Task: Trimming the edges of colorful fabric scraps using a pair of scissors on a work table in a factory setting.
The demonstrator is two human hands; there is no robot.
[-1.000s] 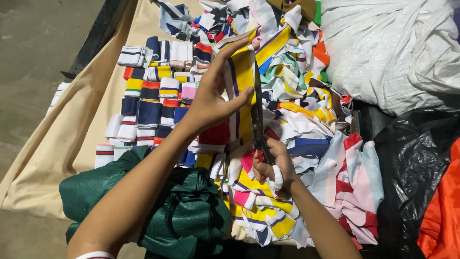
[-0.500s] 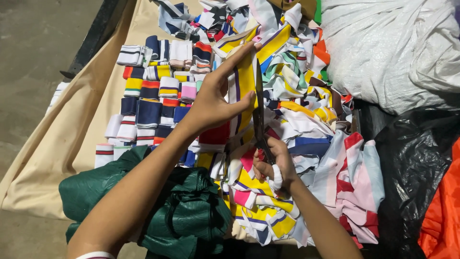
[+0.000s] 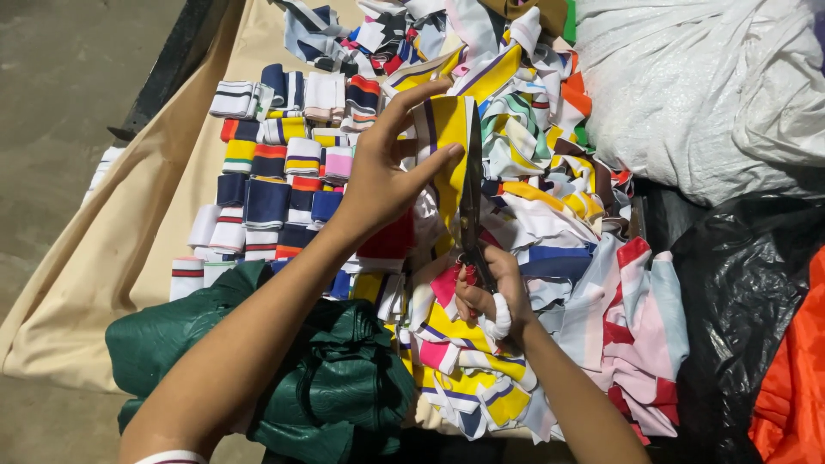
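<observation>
My left hand (image 3: 382,167) pinches a yellow striped strip of knit fabric (image 3: 447,163) and holds it upright above the pile. My right hand (image 3: 485,292), with a white wrap on one finger, grips dark scissors (image 3: 471,202) whose blades run up along the right edge of that strip. Below both hands lies a loose heap of coloured striped fabric pieces (image 3: 533,232).
Neat rows of folded striped cuffs (image 3: 275,172) lie on a beige cloth (image 3: 112,258) to the left. A green bag (image 3: 335,387) sits near my left arm. A white sack (image 3: 705,86), black plastic (image 3: 739,301) and orange plastic (image 3: 795,387) crowd the right side.
My left hand has shifted its hold on the yellow strip, and the scissors have moved further up along it. The piles around have not moved.
</observation>
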